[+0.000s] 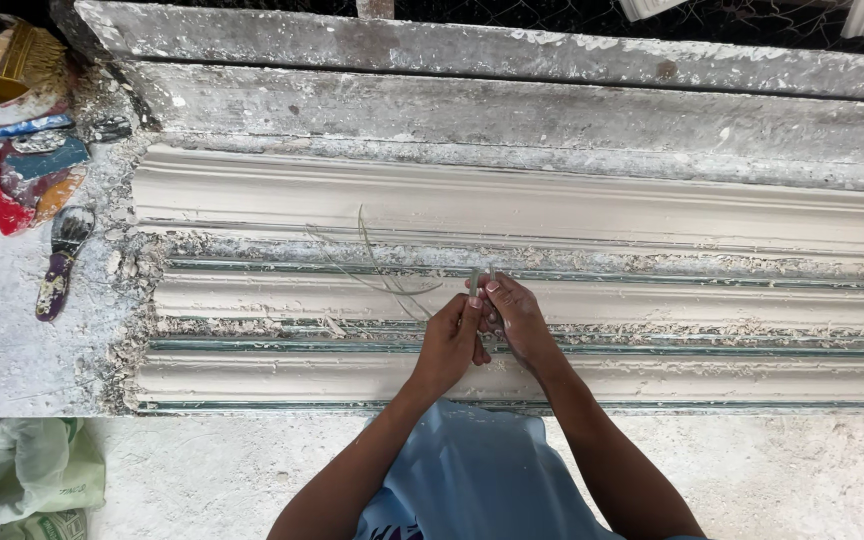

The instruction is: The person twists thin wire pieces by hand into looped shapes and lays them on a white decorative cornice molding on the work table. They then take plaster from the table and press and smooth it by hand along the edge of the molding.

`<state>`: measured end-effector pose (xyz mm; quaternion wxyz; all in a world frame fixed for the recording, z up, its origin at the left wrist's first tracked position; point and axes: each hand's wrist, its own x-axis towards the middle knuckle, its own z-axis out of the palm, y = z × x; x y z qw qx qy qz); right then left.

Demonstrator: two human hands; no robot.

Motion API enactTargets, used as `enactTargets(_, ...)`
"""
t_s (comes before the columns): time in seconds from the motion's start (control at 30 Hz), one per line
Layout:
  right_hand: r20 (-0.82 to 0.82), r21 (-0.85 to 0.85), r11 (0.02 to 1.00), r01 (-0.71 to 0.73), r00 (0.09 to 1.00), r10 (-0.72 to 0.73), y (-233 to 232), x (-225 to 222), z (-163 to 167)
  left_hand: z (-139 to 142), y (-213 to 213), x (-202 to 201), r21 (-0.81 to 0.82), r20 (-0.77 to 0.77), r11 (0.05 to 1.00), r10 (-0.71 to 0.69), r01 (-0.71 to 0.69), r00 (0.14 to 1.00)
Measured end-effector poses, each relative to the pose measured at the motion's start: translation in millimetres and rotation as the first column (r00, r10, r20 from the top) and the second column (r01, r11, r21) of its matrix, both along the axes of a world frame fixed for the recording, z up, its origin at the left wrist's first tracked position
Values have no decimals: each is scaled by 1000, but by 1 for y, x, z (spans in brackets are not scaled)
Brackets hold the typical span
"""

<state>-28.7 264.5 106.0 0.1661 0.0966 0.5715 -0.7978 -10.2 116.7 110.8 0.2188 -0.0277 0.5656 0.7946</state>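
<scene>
Head view: left hand [449,340] and right hand [514,318] pinch fibre strands [382,270].

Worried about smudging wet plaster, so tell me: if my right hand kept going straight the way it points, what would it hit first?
The right hand points up and away. First in line looks like the crumbly groove just past the fingertips, then the wide plaster moulding. Height above the bench is unclear.

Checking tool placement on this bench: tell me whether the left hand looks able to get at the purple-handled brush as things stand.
Probably yes, once freed. The left hand is pinching thin fibre strands together with the right hand; the purple-handled brush lies uncovered on the plaster-dusted bench off to its left, with nothing standing between them.
</scene>
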Motion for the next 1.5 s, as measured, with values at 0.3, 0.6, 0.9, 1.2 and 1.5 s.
enactTargets(0.3, -23, 90, 990, -110, 993, 112, -5, 4, 17, -11, 1, -3, -58, -29, 998, 17, -18, 999)
enactTargets(0.6, -17, 463, 878, -119, 990, 143, 3, 5, 16, 35, -36, -16, -548, -647, 763, -128, -341, 752)
enactTargets(0.9, 19, 627, 641, -442, 832, 555, 20, 7, 23, 54, -67, -24, -744, -668, 613, -684, -265, 294)
enactTargets(1.2, 42, -9, 1000, 19, 999, -19, 59, 2, 16, 46, -59, -23, -484, -735, 760, -85, -433, 672)
enactTargets(1.5, -163, 272, 960, -68, 980, 116, -9, 18, 2, 8, -7, -3, -97, -169, 971, 200, -218, 965)
